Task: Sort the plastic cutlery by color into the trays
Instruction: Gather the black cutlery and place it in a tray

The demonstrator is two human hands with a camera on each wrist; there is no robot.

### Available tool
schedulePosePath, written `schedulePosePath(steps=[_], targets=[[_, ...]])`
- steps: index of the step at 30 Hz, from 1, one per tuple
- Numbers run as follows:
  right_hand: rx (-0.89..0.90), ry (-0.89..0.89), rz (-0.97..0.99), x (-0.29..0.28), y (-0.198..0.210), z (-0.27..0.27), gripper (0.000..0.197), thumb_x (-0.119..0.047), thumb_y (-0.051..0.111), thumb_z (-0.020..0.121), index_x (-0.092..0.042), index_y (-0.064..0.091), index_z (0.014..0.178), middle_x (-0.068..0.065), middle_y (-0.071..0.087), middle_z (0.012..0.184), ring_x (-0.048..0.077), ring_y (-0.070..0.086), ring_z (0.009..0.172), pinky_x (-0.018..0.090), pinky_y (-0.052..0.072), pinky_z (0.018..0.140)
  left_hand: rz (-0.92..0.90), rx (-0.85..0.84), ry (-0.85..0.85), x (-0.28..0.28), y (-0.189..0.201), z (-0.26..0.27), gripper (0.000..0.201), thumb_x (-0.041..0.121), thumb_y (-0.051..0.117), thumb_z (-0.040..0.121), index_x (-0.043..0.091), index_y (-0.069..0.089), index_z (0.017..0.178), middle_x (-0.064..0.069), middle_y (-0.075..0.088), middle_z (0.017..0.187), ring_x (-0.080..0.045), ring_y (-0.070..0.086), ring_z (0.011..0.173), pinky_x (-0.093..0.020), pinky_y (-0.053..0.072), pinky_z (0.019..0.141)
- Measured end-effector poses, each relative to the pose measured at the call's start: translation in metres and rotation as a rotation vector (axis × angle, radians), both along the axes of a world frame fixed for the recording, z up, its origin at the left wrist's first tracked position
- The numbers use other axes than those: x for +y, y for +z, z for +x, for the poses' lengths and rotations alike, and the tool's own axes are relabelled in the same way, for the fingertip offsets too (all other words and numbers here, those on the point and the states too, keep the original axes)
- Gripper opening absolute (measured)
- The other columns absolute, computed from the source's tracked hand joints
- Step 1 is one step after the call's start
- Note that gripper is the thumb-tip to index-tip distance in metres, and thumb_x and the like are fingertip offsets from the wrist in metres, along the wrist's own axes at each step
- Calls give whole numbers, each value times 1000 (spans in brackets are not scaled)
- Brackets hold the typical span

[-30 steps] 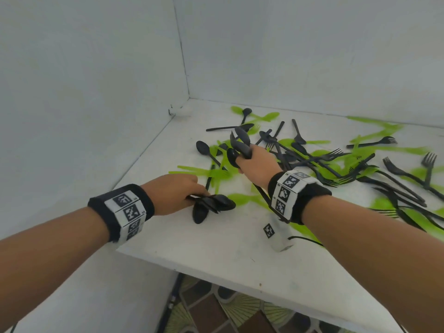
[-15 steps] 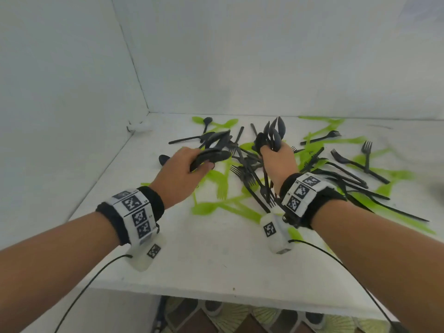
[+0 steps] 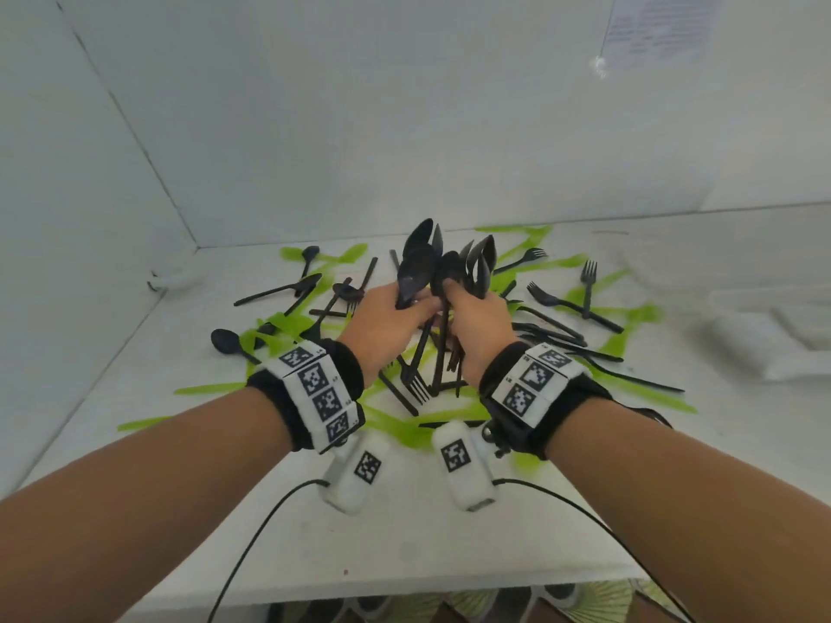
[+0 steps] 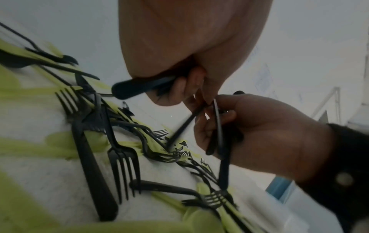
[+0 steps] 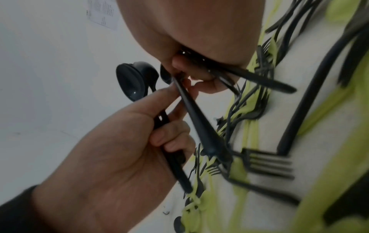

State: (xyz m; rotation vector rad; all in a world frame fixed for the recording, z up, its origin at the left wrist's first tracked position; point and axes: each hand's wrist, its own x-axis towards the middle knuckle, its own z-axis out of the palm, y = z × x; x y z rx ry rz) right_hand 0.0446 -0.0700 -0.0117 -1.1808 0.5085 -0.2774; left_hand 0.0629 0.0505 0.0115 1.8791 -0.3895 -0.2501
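Both hands meet above the middle of the white table [image 3: 180,487]. My left hand [image 3: 404,308] grips a few black spoons [image 3: 418,263], bowls pointing up. Touching it, my right hand [image 3: 463,303] grips a larger bunch of black spoons [image 3: 481,263], with handles hanging below the fist. In the right wrist view the left hand [image 5: 119,149] curls round black handles under stacked spoon bowls [image 5: 135,80]. The left wrist view shows the right hand [image 4: 269,134] wrapped round dark handles. Below lie black forks [image 3: 580,308] mixed with green cutlery [image 3: 391,424].
A loose black spoon [image 3: 227,341] lies at the left of the pile. A pale, blurred tray-like shape [image 3: 764,330] sits at the right. White walls close the left and back. The table's front edge [image 3: 404,591] is near my forearms, with cables hanging over it.
Both hands have lifted off the table and come together. The left hand brought its spoons up from the front left to the right hand's bunch, bowls now upright.
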Motion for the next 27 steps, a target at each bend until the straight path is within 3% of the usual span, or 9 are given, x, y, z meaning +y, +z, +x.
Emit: schedulePosePath(steps=[4, 7, 10, 13, 15, 18, 22, 26, 27], targets=[[56, -165, 5, -49, 1, -4, 18, -19, 58, 99, -13, 69, 111, 3, 67, 84, 19, 58, 68, 30, 48, 59, 82, 93, -2, -23, -2, -7, 17, 32, 59, 99, 20, 61, 112, 2, 65, 95, -4, 48, 57, -23, 37, 58], [115, -187, 21, -82, 4, -10, 14, -22, 59, 99, -11, 68, 100, 0, 65, 76, 13, 48, 49, 26, 41, 50, 71, 187, 21, -39, -2, -11, 16, 29, 50, 103, 19, 54, 114, -3, 60, 95, -11, 41, 60, -26, 36, 57], [55, -85, 4, -85, 8, -18, 16, -23, 60, 100, -12, 65, 89, 0, 61, 71, 14, 47, 49, 25, 41, 48, 144, 68, -8, -53, -5, -15, 19, 28, 51, 103, 14, 61, 112, -1, 65, 92, -18, 57, 77, -37, 46, 77], [-7, -3, 32, -75, 8, -21, 19, -22, 59, 100, -12, 66, 87, 0, 60, 68, 12, 48, 46, 27, 41, 51, 239, -5, -18, -65, -8, -18, 19, 25, 54, 101, 12, 63, 112, -11, 70, 109, -33, 65, 102, -49, 50, 94], [-3, -6, 66, -76, 7, -22, 18, -23, 59, 101, -11, 66, 90, -2, 61, 66, 10, 49, 44, 24, 41, 47, 305, -57, -33, -69, -8, -21, 20, 22, 53, 100, 13, 62, 115, -11, 69, 114, -31, 64, 106, -49, 50, 98], [31, -6, 45, -87, 0, -20, 17, -23, 60, 99, -13, 65, 86, 2, 58, 68, 12, 47, 47, 28, 39, 52, 339, -93, -100, -69, -7, -22, 20, 20, 55, 98, 15, 62, 117, -7, 67, 100, -24, 63, 93, -47, 52, 89], [86, 80, 5, -98, -9, -20, 14, -22, 59, 100, -13, 66, 92, 2, 60, 67, 8, 44, 39, 27, 35, 48, 302, -38, -185, -70, -3, -28, 16, 11, 52, 100, 7, 63, 110, 5, 56, 77, 3, 50, 53, -14, 40, 55], [56, 64, 41, -103, -12, -13, 13, -21, 58, 102, -13, 67, 107, 7, 68, 83, 13, 58, 52, 28, 48, 52, 258, 1, -182, -75, -7, -28, 15, 22, 52, 104, 16, 63, 113, -3, 65, 93, -11, 59, 80, -37, 52, 82], [52, 18, 51, -109, -12, -10, 15, -22, 59, 102, -12, 67, 109, 9, 70, 87, 17, 60, 58, 30, 51, 58, 230, 27, -156, -75, -7, -27, 16, 27, 51, 106, 18, 61, 115, -3, 62, 90, -12, 57, 77, -37, 52, 80]])
